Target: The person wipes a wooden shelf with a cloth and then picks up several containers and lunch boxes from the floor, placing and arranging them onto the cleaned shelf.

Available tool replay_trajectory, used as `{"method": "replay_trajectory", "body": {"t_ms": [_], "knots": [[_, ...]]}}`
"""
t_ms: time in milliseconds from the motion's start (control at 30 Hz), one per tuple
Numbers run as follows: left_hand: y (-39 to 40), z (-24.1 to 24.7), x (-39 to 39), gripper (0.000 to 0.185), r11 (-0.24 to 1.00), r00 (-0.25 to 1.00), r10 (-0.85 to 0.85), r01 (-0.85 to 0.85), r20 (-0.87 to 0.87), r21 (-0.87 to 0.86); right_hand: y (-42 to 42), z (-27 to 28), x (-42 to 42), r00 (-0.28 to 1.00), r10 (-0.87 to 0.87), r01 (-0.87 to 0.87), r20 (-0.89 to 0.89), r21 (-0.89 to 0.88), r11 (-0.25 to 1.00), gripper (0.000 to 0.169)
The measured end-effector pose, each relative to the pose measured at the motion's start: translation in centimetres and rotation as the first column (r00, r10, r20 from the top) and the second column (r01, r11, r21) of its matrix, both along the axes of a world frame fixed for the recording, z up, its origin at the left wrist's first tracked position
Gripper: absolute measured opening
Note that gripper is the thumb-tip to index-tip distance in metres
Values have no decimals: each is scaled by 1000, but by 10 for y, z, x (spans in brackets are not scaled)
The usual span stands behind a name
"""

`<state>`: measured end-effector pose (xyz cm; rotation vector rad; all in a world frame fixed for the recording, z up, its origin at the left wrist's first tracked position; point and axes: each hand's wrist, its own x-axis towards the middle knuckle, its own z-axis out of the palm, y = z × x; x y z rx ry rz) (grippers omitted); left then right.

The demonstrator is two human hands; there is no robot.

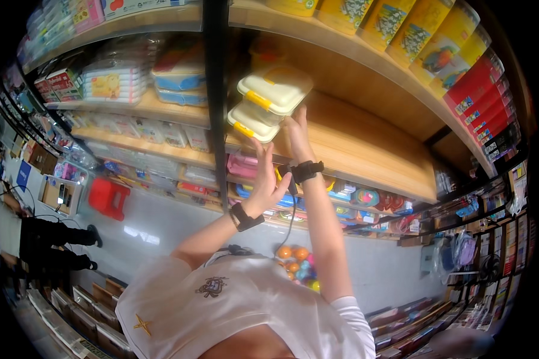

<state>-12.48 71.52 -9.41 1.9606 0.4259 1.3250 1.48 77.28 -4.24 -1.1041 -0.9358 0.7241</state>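
Two food containers with cream lids and yellow clips, an upper one [274, 92] and a lower one [256, 125], are stacked at the left end of a wooden shelf [368, 148]. My right hand [298, 137] is against the right side of the stack, some of its fingers hidden behind it. My left hand [267, 186] is in front, palm facing inward and fingers spread, its fingertips at the front edge of the lower container. Each wrist wears a black strap, and a cable hangs from the right one.
A black shelf post [218, 107] stands left of the containers. Yellow packs [386, 27] line the shelf above; colourful plastic goods [364, 197] fill those below. Plastic balls [301, 264] lie near my body. A red stool [108, 199] and a person [40, 238] are to the left.
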Motion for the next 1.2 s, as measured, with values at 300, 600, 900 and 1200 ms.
{"method": "replay_trajectory", "body": {"t_ms": [300,600,900,1200], "knots": [[-1,-12,3,74,999,997,31,-33,-67,-34,-2,5,6,997,37,-32,67,-79,996,65],[-5,-9,9,81,994,993,49,-38,-107,101,-4,15,2,975,137,-130,-177,48,990,58],[-16,-8,15,76,987,966,96,-60,-241,149,16,-5,23,952,236,-221,-198,95,971,51],[-10,-10,8,72,983,941,119,-66,-316,171,27,-7,18,932,308,-299,-191,78,951,56]]}}
